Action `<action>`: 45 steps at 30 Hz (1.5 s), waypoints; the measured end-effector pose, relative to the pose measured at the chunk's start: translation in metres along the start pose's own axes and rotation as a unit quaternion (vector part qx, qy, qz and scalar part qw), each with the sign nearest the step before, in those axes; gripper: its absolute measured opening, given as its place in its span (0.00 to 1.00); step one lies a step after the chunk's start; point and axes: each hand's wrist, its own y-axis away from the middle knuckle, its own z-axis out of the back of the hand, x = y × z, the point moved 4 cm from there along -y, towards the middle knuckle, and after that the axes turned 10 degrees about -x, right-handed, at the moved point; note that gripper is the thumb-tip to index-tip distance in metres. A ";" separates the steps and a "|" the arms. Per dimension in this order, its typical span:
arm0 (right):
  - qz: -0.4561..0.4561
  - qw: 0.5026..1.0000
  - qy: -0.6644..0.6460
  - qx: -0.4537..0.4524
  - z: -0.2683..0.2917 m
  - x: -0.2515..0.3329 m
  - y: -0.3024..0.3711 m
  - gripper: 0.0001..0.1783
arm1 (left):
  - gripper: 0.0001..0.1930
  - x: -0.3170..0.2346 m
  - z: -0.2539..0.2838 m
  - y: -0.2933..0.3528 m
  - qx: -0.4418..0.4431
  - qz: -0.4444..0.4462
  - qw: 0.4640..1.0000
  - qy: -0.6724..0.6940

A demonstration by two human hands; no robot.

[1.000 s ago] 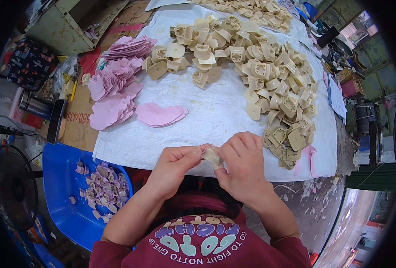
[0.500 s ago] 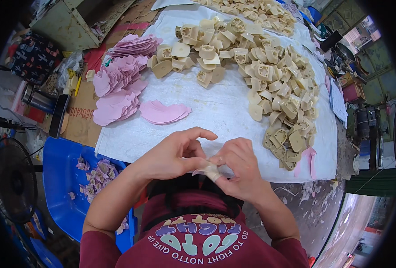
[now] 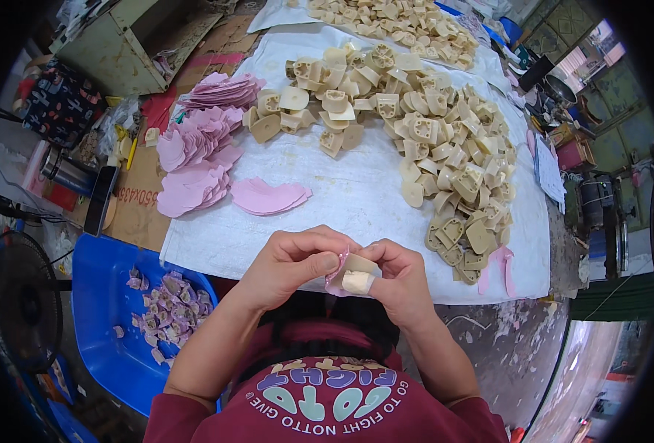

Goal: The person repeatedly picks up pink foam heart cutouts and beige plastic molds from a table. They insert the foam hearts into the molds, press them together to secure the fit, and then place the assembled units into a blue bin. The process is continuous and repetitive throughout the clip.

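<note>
Two hands: left hand [image 3: 286, 267] and right hand [image 3: 407, 294], meeting over the middle of the near edge of the white-covered surface [image 3: 308, 193].
Working room: the white cover shows from the near edge up to the heap of beige pieces [image 3: 456, 173], which takes up the right side and bends along the far part.
Left edge: stacked pink sheets [image 3: 194, 140] run along it; a smaller pink stack [image 3: 270, 196] lies just inward of them.
Near right corner: pink strips [image 3: 506, 269] beside the heap's lower end.
Below near left corner: blue tub [image 3: 94, 295], with wrapped pieces [image 3: 172, 310] lying inside.
Beige piece in hand: between the two sets of fingertips, its pale block facing up [image 3: 356, 282], above the near edge.
Right fingers: closed on the beige piece, thumb at its right side.
Left fingers: pinching the pink piece [image 3: 335, 279], which stands against the beige piece's left side; left thumb on the outer side.
Hidden: underside of the beige piece, and most left fingertips, behind the work.
Hard to make out: whether the pink piece is fixed to the beige one.
Cut off: far heap [image 3: 393, 21], at the upper edge of view.
</note>
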 end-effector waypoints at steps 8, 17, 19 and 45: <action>0.025 0.986 0.163 -0.017 0.002 0.016 0.014 0.10 | 0.04 -0.019 -0.019 0.013 -0.040 -0.189 0.944 -0.267; 0.197 0.943 0.264 -0.041 0.001 0.045 0.051 0.14 | 0.06 -0.015 -0.043 0.051 -0.011 -0.156 0.979 -0.131; 0.360 0.861 0.358 -0.025 -0.006 0.055 0.064 0.23 | 0.08 -0.020 -0.045 0.061 0.013 -0.140 0.989 -0.051; 0.203 0.974 -0.086 -0.054 -0.028 0.050 0.112 0.12 | 0.13 -0.047 -0.064 0.106 -0.058 -0.566 0.738 -0.362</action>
